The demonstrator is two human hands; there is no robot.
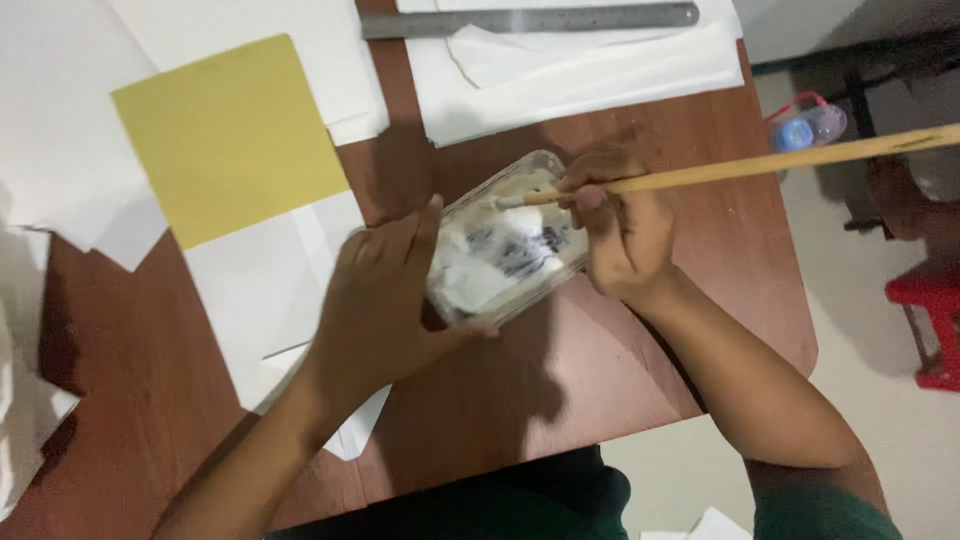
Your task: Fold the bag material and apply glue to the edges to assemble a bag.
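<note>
Left hand (385,300) cupped, right hand (625,235) in a closed grip

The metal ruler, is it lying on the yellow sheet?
No, the metal ruler lies on white paper at the table's far edge, well apart from the yellow sheet.

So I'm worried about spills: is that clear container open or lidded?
Open: the stick in the right hand dips straight into the clear container.
</note>
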